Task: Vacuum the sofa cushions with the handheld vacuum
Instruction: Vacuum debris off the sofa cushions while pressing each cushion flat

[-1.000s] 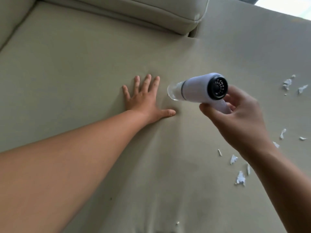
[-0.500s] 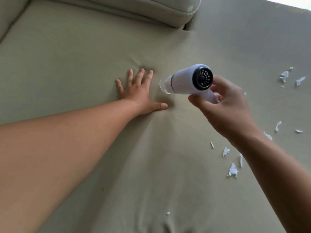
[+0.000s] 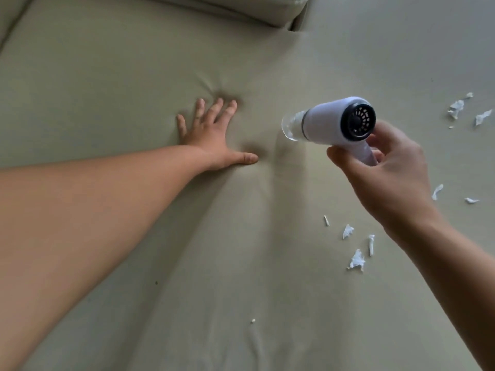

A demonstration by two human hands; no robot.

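Note:
My right hand [image 3: 388, 172] grips the handle of a white handheld vacuum [image 3: 329, 121] with a black vented rear cap and a clear nozzle pointing left, held above the beige sofa seat cushion [image 3: 107, 76]. My left hand [image 3: 211, 135] presses flat on the cushion with fingers spread, denting the fabric, a short way left of the nozzle. Several white paper scraps [image 3: 356, 259] lie on the cushion below my right wrist, and more paper scraps [image 3: 456, 107] lie at the far right.
A beige back cushion [image 3: 241, 9] lies along the top edge, with a dark gap at its right end. One tiny scrap [image 3: 252, 321] sits low in the middle. Fabric creases run down from my left hand.
The view has shifted slightly. The vacuum and my right hand moved a little to the right, away from my left hand, which stays pressed on the cushion.

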